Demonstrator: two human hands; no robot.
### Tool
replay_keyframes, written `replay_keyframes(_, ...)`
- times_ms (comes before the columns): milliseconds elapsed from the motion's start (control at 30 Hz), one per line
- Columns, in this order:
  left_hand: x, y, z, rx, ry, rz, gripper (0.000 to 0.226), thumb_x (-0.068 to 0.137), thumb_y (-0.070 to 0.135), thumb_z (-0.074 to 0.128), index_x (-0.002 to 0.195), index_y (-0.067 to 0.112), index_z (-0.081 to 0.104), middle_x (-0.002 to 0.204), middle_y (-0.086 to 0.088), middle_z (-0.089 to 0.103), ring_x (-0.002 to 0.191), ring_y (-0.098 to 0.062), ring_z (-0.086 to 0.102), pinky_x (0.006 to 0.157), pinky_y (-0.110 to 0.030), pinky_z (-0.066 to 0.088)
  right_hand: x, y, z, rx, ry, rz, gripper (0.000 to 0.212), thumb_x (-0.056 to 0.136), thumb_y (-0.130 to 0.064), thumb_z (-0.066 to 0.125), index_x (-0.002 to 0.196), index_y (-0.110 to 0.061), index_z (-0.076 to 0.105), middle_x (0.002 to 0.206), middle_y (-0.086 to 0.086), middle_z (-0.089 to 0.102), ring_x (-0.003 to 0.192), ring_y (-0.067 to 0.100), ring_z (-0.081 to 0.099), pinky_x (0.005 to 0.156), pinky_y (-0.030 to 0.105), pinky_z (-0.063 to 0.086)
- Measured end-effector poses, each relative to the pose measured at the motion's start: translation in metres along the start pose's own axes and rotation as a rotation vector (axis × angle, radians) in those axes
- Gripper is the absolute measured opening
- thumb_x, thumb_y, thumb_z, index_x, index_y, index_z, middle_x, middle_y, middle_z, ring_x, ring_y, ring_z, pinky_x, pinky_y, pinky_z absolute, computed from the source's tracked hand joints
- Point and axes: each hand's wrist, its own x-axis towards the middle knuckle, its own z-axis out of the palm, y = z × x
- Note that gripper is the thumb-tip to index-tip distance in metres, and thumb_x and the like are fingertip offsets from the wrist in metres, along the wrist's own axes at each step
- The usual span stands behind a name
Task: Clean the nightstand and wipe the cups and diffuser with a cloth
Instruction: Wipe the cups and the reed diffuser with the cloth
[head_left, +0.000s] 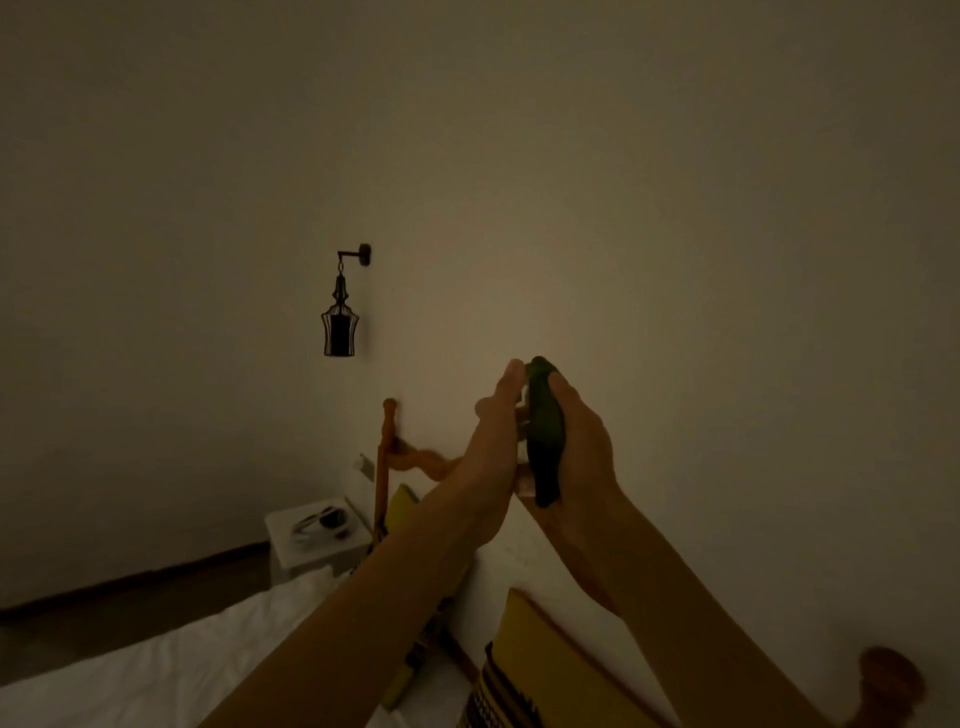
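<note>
Both hands are raised: left hand steadies what may be a cup (dim light) while right hand presses the green cloth around it to wipe.

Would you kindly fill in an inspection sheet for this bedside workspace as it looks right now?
Surface: white nightstand stands low by the wall, beside the bed; dim light.
Job's things: dark green cloth is held up in front of the wall, pressed against a pale object too hidden to identify; dark items on the nightstand are too blurred to name.
Clutter: yellow patterned pillows and white bedding below the arms.
Grippers: left hand and right hand close around the cloth and object, fingers curled.
Cables: nothing seen.
Surroundings: black wall lantern, unlit; orange wooden headboard post; plain wall.
</note>
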Motion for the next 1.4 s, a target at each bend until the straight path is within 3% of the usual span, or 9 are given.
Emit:
replay_keyframes(200,0.009,0.029,-0.019,-0.028,-0.036,-0.011,0.064,0.090,0.070,0.043,0.102,0.012,0.068,0.100,-0.012,0.068,0.087,-0.026,0.067,0.068,-0.034,0.059,-0.019,0.008,0.032,0.005,-0.068,-0.082,0.065,0.082,-0.070,0.050,0.143,-0.048,0.044,0.144,-0.012,0.052,0.120,0.006,0.056,0.087,0.019,0.049)
replay_keyframes(267,0.007,0.025,-0.022,-0.049,-0.060,-0.020,0.063,0.088,0.070,0.046,0.106,0.015,0.070,0.108,-0.013,0.071,0.096,-0.028,0.070,0.075,-0.038,0.061,-0.015,0.005,0.027,-0.022,-0.044,-0.129,0.059,0.090,-0.064,0.050,0.146,-0.049,0.039,0.149,-0.014,0.046,0.120,0.003,0.053,0.085,0.014,0.047)
replay_keyframes(433,0.001,0.012,-0.018,-0.026,-0.103,-0.016,0.060,0.078,0.077,0.042,0.107,0.030,0.064,0.117,-0.008,0.066,0.108,-0.028,0.063,0.094,-0.045,0.053,0.003,0.002,0.015,0.133,0.015,-0.033,0.050,0.101,-0.044,0.051,0.148,-0.030,0.045,0.143,0.001,0.054,0.128,0.023,0.055,0.095,0.032,0.051)
replay_keyframes(600,0.003,0.031,-0.018,0.019,-0.046,-0.058,0.069,0.088,0.074,0.042,0.106,0.012,0.064,0.093,-0.013,0.071,0.074,-0.022,0.071,0.051,-0.027,0.057,-0.024,0.016,0.022,0.003,-0.005,-0.021,0.060,0.091,-0.066,0.047,0.147,-0.047,0.038,0.141,-0.007,0.054,0.118,0.011,0.059,0.085,0.021,0.057)
replay_keyframes(767,-0.007,0.024,0.001,0.016,-0.212,-0.014,0.056,0.093,0.068,0.030,0.129,0.033,0.055,0.141,-0.008,0.054,0.122,-0.025,0.057,0.099,-0.040,0.047,0.004,-0.015,0.004,0.106,0.105,-0.076,0.051,0.099,-0.048,0.051,0.149,-0.038,0.042,0.140,-0.005,0.056,0.104,0.001,0.059,0.071,0.010,0.052)
replay_keyframes(933,0.004,0.045,0.005,-0.041,-0.198,-0.023,0.073,0.091,0.068,0.040,0.128,0.008,0.058,0.122,-0.016,0.066,0.106,-0.031,0.065,0.086,-0.041,0.055,-0.007,-0.007,0.014,0.040,0.046,-0.096,0.058,0.095,-0.061,0.051,0.148,-0.040,0.041,0.143,-0.004,0.055,0.127,0.017,0.057,0.102,0.037,0.052)
replay_keyframes(1200,0.005,0.024,0.007,0.039,-0.220,-0.020,0.058,0.092,0.068,0.037,0.126,0.027,0.060,0.142,-0.012,0.054,0.128,-0.031,0.053,0.110,-0.050,0.042,0.013,-0.019,-0.001,0.212,0.131,0.002,0.055,0.098,-0.049,0.049,0.149,-0.029,0.044,0.144,0.004,0.054,0.113,0.015,0.061,0.079,0.022,0.053)
replay_keyframes(1333,0.008,0.025,-0.007,0.098,-0.216,-0.018,0.052,0.092,0.067,0.038,0.096,0.023,0.064,0.090,0.002,0.073,0.069,-0.003,0.072,0.059,-0.021,0.059,-0.016,0.010,0.016,-0.053,0.082,-0.028,0.056,0.098,-0.059,0.042,0.152,-0.045,0.030,0.143,-0.012,0.047,0.107,0.003,0.056,0.073,0.011,0.050)
replay_keyframes(1400,0.003,0.025,-0.009,0.137,-0.260,-0.081,0.053,0.092,0.068,0.038,0.095,0.022,0.064,0.094,-0.002,0.069,0.073,-0.006,0.071,0.073,-0.023,0.059,-0.026,0.014,0.011,-0.021,0.076,-0.068,0.057,0.097,-0.061,0.043,0.151,-0.048,0.029,0.147,-0.015,0.045,0.124,0.011,0.055,0.088,0.021,0.052)
